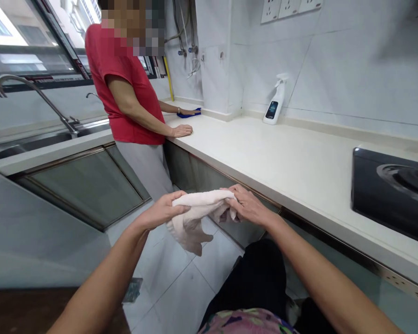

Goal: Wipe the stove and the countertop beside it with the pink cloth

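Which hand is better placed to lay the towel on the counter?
Right, probably: the right hand sits closest to the white countertop. The left hand is farther out over the floor. Both grip the pale pink towel.

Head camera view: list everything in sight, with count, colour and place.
co-worker: 1, red shirt, grey trousers, at the counter
blue cloth: 1, blue, under the co-worker's hand
spray bottle: 1, white, against the wall
stove: 1, black, counter's right end
counter: 1, cream, along the wall
sink: 1, steel, left
taps: 2, steel, behind the sink
sockets: 3, white, high on the wall
window: 1, top left
floor tiles: several, pale, below
towel: 1, pale pink, held in both hands
left hand: 1, on the towel
right hand: 1, on the towel
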Available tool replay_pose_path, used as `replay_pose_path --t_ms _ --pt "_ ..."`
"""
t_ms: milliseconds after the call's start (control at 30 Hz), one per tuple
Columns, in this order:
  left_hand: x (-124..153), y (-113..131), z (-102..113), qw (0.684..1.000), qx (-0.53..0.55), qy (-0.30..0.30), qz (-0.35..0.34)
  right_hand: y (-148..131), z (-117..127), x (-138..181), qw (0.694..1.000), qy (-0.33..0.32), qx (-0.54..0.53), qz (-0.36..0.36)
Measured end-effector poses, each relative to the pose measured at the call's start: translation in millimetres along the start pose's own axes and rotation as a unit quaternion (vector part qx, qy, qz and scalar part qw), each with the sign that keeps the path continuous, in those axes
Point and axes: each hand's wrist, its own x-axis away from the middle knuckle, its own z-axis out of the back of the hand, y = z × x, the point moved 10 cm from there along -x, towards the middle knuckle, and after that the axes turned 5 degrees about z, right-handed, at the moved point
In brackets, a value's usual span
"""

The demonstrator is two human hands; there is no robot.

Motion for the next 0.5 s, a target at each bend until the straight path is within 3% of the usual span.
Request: replay_pose_path --t_ms 100,233,367,433,500 --pt "-0.7 0.9 1.5 0.999 0.039 0.008 -0.001 -8.1 -0.6 -0.3 0.992 -0.025 -0.123 0.021" --pt "-8.8 -6.8 1.3 0.999 0.04 0.013 -0.001 -4.1 -13.8 10.3 0.945 -0.066 -0.313 -0.059" --pt "-29.9 -20.9 -3.5 0.998 -0.024 0.054 -0.017 -15.7 -29.0 13.0 0.913 -0.081 -0.39 -0.083" --pt "-39.7 -27.1 -7.8 0.991 -0.058 0.11 -0.044 -21.9 -35.8 8.4 0.913 -0.069 -0.395 -0.075" --pt "-41.2 -32.7 -9.7 0.974 -0.078 0.203 -0.071 -20.1 -41.9 3.2 0.918 -0.044 -0.385 -0.085"
